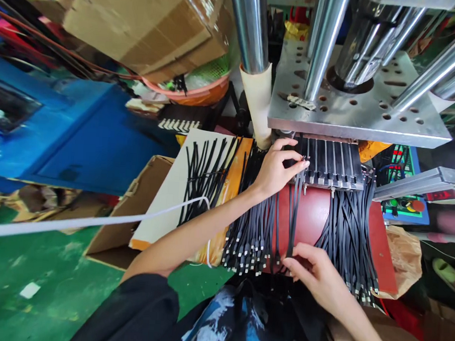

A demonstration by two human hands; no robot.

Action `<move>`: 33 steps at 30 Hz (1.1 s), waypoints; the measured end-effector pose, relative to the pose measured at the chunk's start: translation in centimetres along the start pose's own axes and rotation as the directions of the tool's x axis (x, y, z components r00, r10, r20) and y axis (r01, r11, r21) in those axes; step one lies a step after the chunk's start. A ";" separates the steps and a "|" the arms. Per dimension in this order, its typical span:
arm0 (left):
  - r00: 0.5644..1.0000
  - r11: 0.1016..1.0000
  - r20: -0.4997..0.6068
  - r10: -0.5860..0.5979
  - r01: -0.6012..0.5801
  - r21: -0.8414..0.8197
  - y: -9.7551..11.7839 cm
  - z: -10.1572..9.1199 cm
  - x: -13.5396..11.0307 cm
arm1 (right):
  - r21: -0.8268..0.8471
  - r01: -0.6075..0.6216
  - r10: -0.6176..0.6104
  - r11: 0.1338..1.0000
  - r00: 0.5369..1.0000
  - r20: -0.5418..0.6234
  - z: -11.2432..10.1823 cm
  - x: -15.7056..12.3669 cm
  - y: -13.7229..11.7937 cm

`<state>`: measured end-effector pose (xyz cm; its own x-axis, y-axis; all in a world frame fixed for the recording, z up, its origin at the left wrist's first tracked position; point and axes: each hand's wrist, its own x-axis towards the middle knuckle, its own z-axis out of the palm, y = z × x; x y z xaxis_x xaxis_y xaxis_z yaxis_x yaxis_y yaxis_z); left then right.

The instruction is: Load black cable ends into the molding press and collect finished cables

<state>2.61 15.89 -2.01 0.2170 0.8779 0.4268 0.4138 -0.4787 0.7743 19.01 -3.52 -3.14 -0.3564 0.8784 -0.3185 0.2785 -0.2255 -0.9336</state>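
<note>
My left hand pinches the top end of a thin black cord at the left edge of the slotted black mould under the press plate. Lower down, my right hand grips the bottom ends of the same few cords above my lap. A thick bundle of black cords with metal tips hangs over the red cover on the left. Another bundle hangs from the mould on the right.
Steel press plate with shiny columns looms above the mould. Loose cords lie on a white-and-orange board to the left, over a cardboard box. A blue machine stands far left, a control panel at right.
</note>
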 end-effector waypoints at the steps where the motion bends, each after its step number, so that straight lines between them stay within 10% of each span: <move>1: 1.000 0.999 0.009 -0.006 0.006 0.044 -1.1 0.4 1.0 | -0.073 0.027 -0.027 0.997 1.000 -0.001 -1.5 0.3 -0.9; 8: 0.997 0.977 -0.067 -0.050 0.063 0.205 -3.9 1.4 4.0 | -0.272 0.230 -0.297 0.934 0.925 -0.236 -12.4 10.6 -7.0; 11: 0.980 0.956 0.066 0.185 -0.196 0.220 -3.1 -0.1 1.6 | -0.256 0.240 -0.301 0.936 0.924 -0.236 -13.6 14.9 -7.1; 17: 0.670 0.721 0.541 0.508 -0.674 0.158 -3.0 -2.3 -1.5 | -0.486 0.264 -0.407 0.833 0.888 -0.215 -13.4 16.9 -6.0; 27: 0.770 0.696 0.549 0.324 -0.588 0.414 0.4 -0.7 -2.5 | -0.424 0.232 -0.402 0.875 0.837 -0.371 -13.3 16.9 -5.3; 30: 0.822 0.723 0.518 0.236 -0.505 0.472 1.4 0.0 -3.6 | -0.595 0.180 -0.504 0.783 0.744 -0.438 -12.8 15.5 -5.2; 33: 0.843 0.714 0.512 0.164 -0.460 0.528 2.2 0.5 -4.1 | -0.823 0.142 -0.587 0.550 0.767 -0.260 -12.0 12.7 -4.8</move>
<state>3.05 11.21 -2.28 0.7037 0.6659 0.2479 0.6625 -0.7410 0.1097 23.81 13.77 -0.76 -0.2048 0.9155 0.3463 0.8363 0.3475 -0.4241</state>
